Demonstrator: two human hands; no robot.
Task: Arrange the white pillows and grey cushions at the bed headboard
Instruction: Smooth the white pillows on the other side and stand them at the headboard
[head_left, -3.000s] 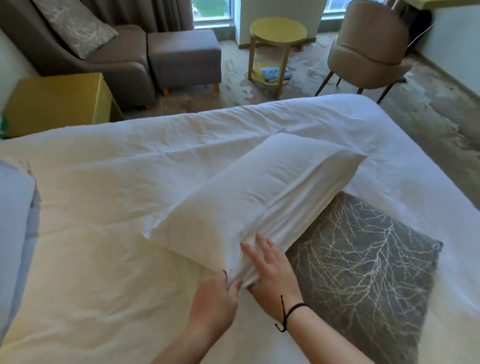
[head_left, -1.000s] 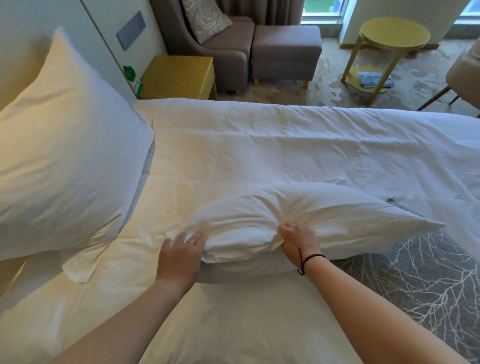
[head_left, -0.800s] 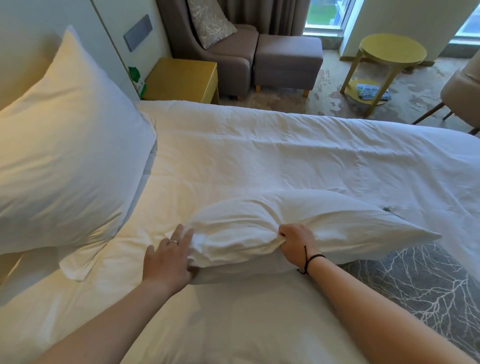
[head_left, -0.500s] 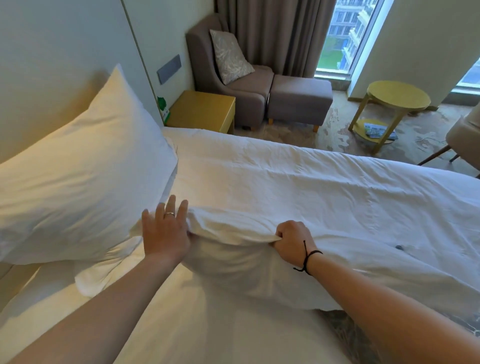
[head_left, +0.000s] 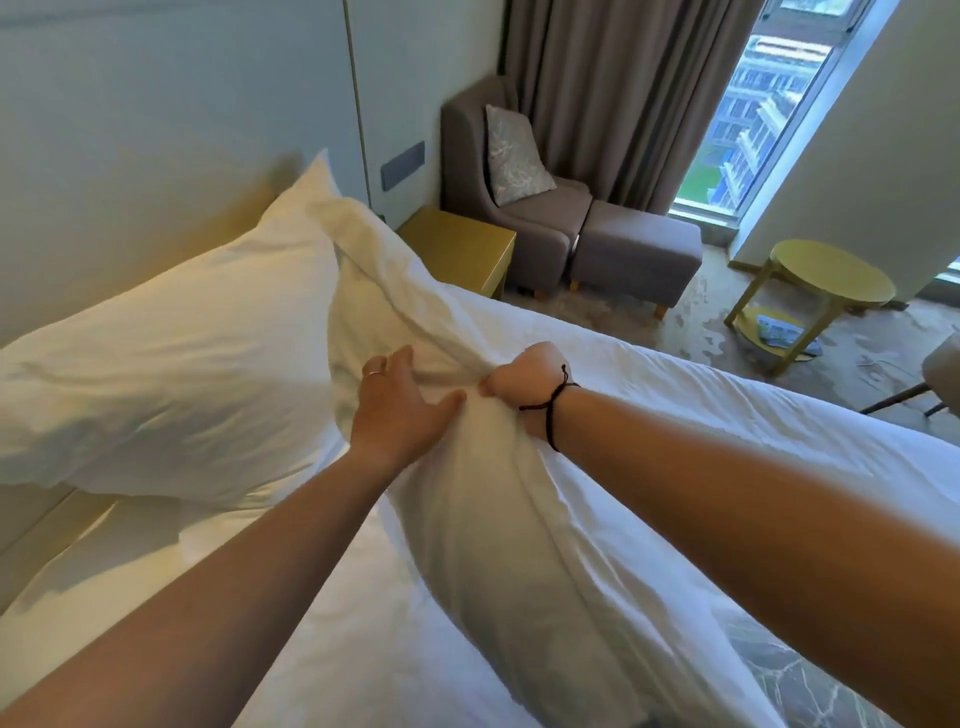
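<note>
A white pillow is lifted on edge above the bed, its far corner up by the headboard. My right hand grips its upper edge in a fist. My left hand lies against its left face with fingers straight and thumb spread. Another white pillow leans upright on the headboard at left, touching the lifted one. A corner of the grey cushion with a white branch pattern shows at bottom right, partly under the lifted pillow.
The white duvet covers the bed. Beyond it stand a yellow nightstand, a grey armchair with a patterned cushion, a footstool, a round yellow side table and a chair at the right edge.
The pillow has been raised from lying flat on the duvet to standing on edge, swung left toward the headboard pillow. My view has tilted up toward the wall and window.
</note>
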